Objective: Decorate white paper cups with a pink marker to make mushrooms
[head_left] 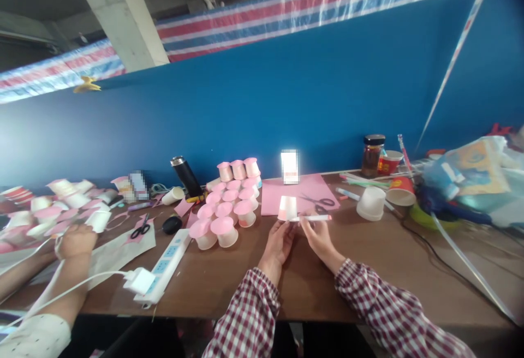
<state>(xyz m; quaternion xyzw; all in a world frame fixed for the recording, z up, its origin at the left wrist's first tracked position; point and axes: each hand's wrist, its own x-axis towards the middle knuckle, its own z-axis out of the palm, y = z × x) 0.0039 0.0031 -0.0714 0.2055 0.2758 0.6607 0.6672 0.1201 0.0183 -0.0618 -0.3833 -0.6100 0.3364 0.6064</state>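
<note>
Two hands are working over the brown table (pixel 368 270), beside a pink paper sheet (pixel 278 191). Left hand (pixel 279 242) is pinching an upturned white paper cup (pixel 287 208) above the tabletop, while right hand (pixel 318 235) is gripping a white marker (pixel 313 218) against the cup's side.

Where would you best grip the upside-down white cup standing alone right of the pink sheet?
Probably around the side wall of the white cup, coming from above: it stands rim-down, its closed base on top, nothing touching it. The scissors lie apart to its left.
</note>
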